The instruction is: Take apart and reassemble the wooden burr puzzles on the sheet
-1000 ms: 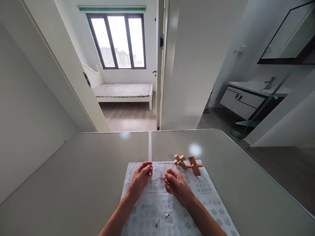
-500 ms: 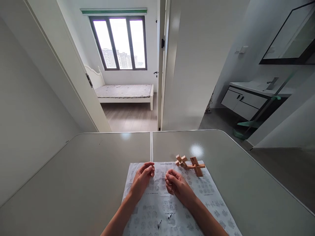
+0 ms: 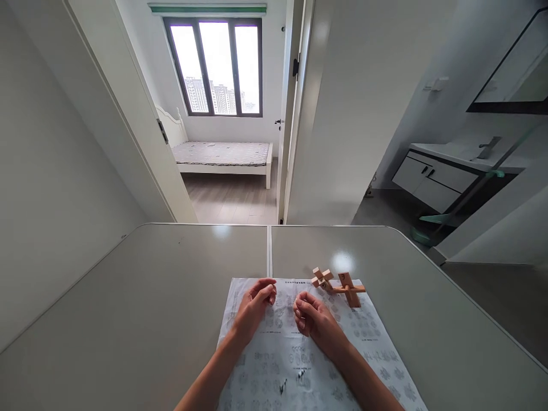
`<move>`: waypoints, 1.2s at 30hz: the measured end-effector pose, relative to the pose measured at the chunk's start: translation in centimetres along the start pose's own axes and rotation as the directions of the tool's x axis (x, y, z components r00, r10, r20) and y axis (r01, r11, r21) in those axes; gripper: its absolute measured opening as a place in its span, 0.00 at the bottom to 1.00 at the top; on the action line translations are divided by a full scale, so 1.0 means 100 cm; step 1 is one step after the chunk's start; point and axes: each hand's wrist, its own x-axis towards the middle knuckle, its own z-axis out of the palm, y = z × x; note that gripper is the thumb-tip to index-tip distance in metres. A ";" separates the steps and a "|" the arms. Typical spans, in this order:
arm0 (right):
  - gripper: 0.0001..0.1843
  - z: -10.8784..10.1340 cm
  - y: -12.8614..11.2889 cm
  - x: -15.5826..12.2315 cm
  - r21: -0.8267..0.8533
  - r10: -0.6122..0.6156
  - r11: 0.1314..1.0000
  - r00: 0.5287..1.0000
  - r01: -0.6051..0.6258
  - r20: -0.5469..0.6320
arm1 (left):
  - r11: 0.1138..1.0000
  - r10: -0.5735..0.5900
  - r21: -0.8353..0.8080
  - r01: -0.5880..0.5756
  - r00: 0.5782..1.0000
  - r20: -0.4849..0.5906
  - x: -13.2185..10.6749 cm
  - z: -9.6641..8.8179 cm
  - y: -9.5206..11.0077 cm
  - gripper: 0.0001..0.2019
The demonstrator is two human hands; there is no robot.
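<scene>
My left hand (image 3: 256, 303) rests over the top left part of a printed paper sheet (image 3: 274, 348), fingers loosely curled in, thumb lying along them. No object shows in it. Across a small gap, my right hand (image 3: 317, 321) is closed, thumb pressed against the curled index finger; nothing shows in its grip. Just beyond it, at the sheet's far right corner, is a wooden interlocking puzzle of crossed bars (image 3: 322, 278). A second cross-shaped wooden puzzle (image 3: 350, 290) with a marked flat piece stands beside it, apparently touching. Neither hand touches the wooden pieces.
The sheet lies on a grey table (image 3: 128, 314) with a seam (image 3: 269, 251) down its middle. Dark marks (image 3: 282, 386) show low on the sheet. Past the table are a doorway with a bed (image 3: 225, 154), a wall, and a sink cabinet (image 3: 434, 177) at right.
The whole view has shifted slightly, so the scene sits a little farther right. Both hands keep nearly the same pose and place on the sheet; the wooden puzzles stay put.
</scene>
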 end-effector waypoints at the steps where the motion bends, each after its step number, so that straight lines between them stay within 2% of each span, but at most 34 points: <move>1: 0.21 0.000 0.000 0.000 -0.002 -0.001 1.000 1.000 0.001 -0.001 | 1.000 0.000 0.004 0.000 1.000 -0.001 0.000 0.000 0.000 0.13; 13: 0.23 0.005 -0.005 -0.002 -0.008 0.002 1.000 1.000 -0.002 -0.023 | 1.000 -0.004 -0.006 0.004 1.000 0.006 0.001 0.000 -0.002 0.13; 36: 0.22 0.001 -0.003 0.000 0.007 0.008 1.000 1.000 -0.007 -0.015 | 1.000 0.007 -0.002 -0.007 1.000 0.016 -0.001 0.002 0.002 0.11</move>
